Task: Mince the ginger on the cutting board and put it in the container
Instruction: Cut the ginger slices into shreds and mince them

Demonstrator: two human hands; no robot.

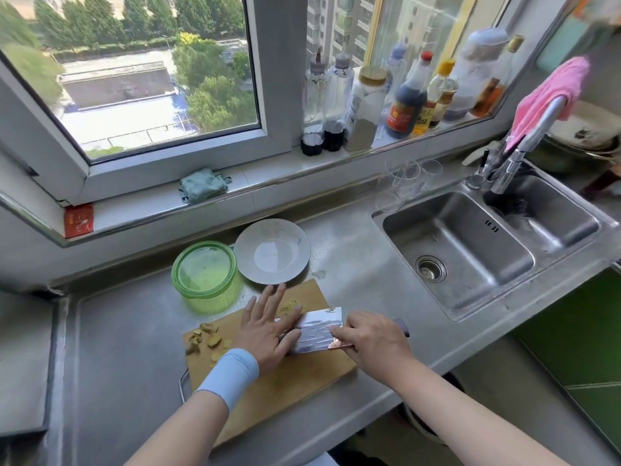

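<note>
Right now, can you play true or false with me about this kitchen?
1. The left hand lies flat on the cleaver. True.
2. The right hand holds a spoon. False: it grips the cleaver.
3. The ginger pieces are on the cutting board. True.
4. The cloth on the tap is blue. False: it is pink.

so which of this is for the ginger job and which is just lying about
For the job: wooden cutting board, yellow ginger pieces, steel cleaver, green-rimmed clear container.
Lying about: grey round plate, clear glasses, teal cloth, pink cloth, sauce bottles.
</note>
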